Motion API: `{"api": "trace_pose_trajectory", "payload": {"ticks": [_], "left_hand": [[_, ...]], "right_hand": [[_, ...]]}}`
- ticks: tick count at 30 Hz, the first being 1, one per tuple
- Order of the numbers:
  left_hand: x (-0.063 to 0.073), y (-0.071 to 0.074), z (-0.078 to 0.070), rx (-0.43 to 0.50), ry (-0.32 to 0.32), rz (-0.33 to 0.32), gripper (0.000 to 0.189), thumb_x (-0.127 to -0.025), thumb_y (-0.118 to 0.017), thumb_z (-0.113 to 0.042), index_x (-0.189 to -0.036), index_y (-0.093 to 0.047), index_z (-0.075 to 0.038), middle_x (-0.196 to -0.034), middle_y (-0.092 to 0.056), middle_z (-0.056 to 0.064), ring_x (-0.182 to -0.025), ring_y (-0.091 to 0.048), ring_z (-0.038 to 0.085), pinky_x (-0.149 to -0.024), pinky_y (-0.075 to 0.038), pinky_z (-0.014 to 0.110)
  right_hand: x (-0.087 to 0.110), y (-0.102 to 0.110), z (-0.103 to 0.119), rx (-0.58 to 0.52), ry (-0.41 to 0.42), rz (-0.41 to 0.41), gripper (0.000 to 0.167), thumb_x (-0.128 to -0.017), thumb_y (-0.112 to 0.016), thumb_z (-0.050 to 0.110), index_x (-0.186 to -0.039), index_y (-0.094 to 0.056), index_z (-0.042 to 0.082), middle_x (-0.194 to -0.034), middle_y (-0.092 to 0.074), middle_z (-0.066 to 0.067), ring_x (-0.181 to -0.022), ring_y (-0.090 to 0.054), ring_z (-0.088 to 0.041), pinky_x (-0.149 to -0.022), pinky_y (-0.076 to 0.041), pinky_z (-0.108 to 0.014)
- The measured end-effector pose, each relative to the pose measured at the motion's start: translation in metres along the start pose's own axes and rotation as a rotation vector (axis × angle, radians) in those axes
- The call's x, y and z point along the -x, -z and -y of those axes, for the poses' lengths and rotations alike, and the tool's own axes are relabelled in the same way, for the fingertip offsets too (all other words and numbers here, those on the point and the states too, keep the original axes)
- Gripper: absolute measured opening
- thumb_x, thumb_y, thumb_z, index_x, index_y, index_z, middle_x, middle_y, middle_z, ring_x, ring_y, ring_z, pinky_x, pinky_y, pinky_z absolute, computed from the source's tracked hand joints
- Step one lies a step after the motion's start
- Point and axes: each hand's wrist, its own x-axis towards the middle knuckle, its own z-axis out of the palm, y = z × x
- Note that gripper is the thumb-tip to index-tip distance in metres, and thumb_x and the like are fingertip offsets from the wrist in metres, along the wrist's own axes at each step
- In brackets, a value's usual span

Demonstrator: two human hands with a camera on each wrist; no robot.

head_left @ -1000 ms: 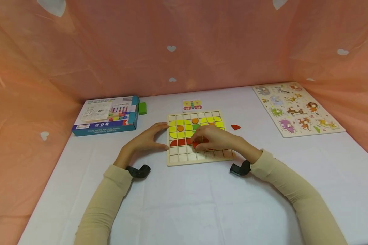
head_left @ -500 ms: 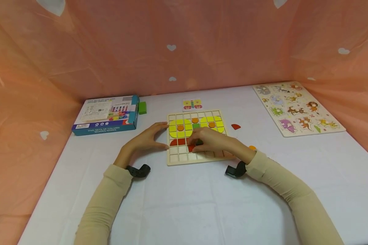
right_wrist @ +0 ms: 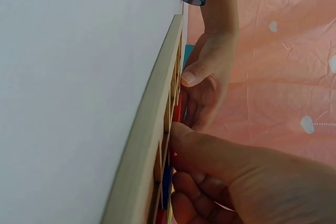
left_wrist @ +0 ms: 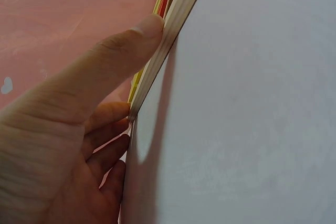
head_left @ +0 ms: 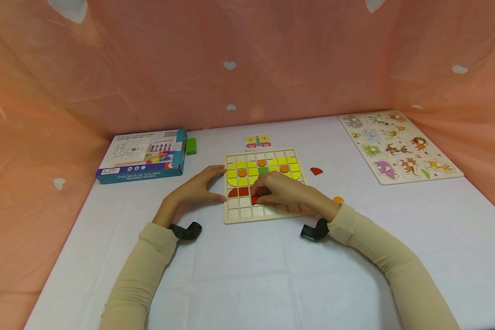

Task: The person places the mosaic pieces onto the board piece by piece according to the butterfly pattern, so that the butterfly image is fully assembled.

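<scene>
A wooden grid board [head_left: 239,214] lies mid-table, its upper cells filled with yellow pieces [head_left: 236,176], orange discs [head_left: 242,173] and a green square [head_left: 263,170]. Red pieces [head_left: 239,191] form part of a row below. My left hand [head_left: 195,185] rests at the board's left edge, thumb and fingers spread, thumb tip touching the rim in the left wrist view. Over the lower middle cells, my right hand [head_left: 283,189] pinches a red piece [head_left: 254,200] between thumb and fingers; these hide most of it. In the right wrist view, a blue piece [right_wrist: 166,186] shows beneath the fingers.
Behind the board lies a small pattern card [head_left: 257,141]. A red quarter-round piece [head_left: 316,171] and an orange disc [head_left: 338,200] lie to its right. A boxed toy [head_left: 142,172] and a green block [head_left: 191,146] stand back left; an animal puzzle board [head_left: 400,146] lies back right.
My right hand has shifted slightly left and toward me with the red piece, uncovering the right orange disc on the board and another on the table. My left hand has stayed still.
</scene>
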Motion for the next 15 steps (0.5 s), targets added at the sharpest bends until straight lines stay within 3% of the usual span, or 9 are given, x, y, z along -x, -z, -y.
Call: {"api": "trace_pose_trajectory", "payload": {"ticks": [11, 15], "left_hand": [[-0.0009, 0.0008, 0.0029, -0.012, 0.002, 0.003, 0.089, -0.073, -0.076, -0.044, -0.145, -0.033, -0.015, -0.153, -0.021, 0.004, -0.141, -0.016, 0.024, -0.113, -0.016, 0.049], [-0.0013, 0.0002, 0.0034, -0.001, 0.004, 0.007, 0.090, -0.073, -0.076, -0.045, -0.145, -0.032, -0.016, -0.153, -0.021, 0.003, -0.141, -0.016, 0.024, -0.113, -0.016, 0.049]], "right_hand": [[-0.0016, 0.0002, 0.0007, -0.008, -0.005, 0.004, 0.021, -0.081, -0.072, 0.015, -0.100, -0.069, 0.006, -0.090, -0.064, 0.000, -0.079, -0.054, -0.012, -0.072, -0.050, -0.024], [0.0026, 0.0085, 0.0000, -0.019, -0.015, 0.001, 0.023, -0.081, -0.073, 0.016, -0.102, -0.069, 0.007, -0.095, -0.065, -0.001, -0.085, -0.057, -0.013, -0.077, -0.050, -0.025]]}}
